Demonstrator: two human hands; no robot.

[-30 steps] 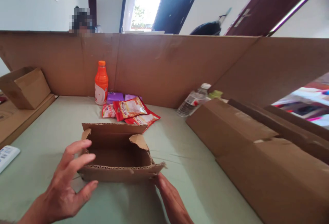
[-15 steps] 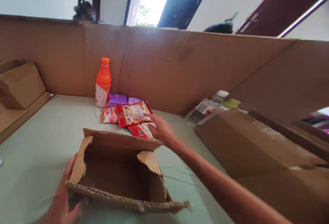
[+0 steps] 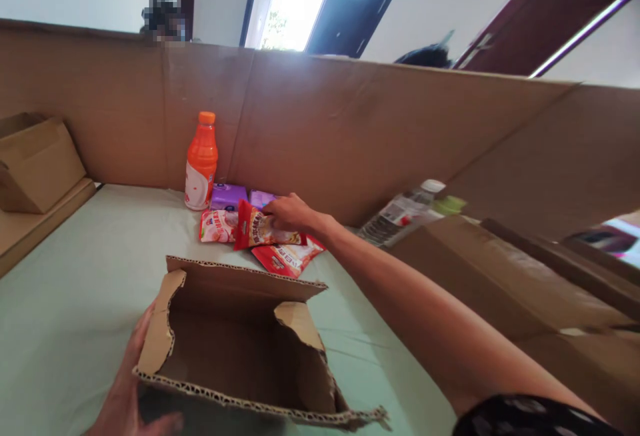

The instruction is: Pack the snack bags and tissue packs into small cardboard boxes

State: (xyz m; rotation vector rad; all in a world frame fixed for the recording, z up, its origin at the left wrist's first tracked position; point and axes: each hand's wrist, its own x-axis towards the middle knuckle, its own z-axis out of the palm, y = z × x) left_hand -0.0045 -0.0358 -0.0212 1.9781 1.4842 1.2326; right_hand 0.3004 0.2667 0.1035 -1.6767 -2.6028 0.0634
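A small open cardboard box (image 3: pixel 240 349) stands on the green tabletop in front of me. My left hand (image 3: pixel 127 389) rests against its left outer wall, thumb along the bottom edge, fingers mostly hidden behind the wall. My right hand (image 3: pixel 290 214) reaches past the box and pinches the top red snack packet (image 3: pixel 257 231), lifting its right end. Another red packet (image 3: pixel 287 257) lies under it, a pink packet (image 3: pixel 216 226) to the left, and purple packs (image 3: pixel 229 195) behind them.
An orange drink bottle (image 3: pixel 201 163) stands at the cardboard back wall (image 3: pixel 350 129). A clear water bottle (image 3: pixel 405 211) lies to the right beside long flat cartons (image 3: pixel 500 276). A folded carton (image 3: pixel 37 163) sits at far left. A person's head shows beyond the wall.
My right hand went from the box's front corner out to the snack pile and closed on the top red packet. My left hand dropped onto the box's left side.
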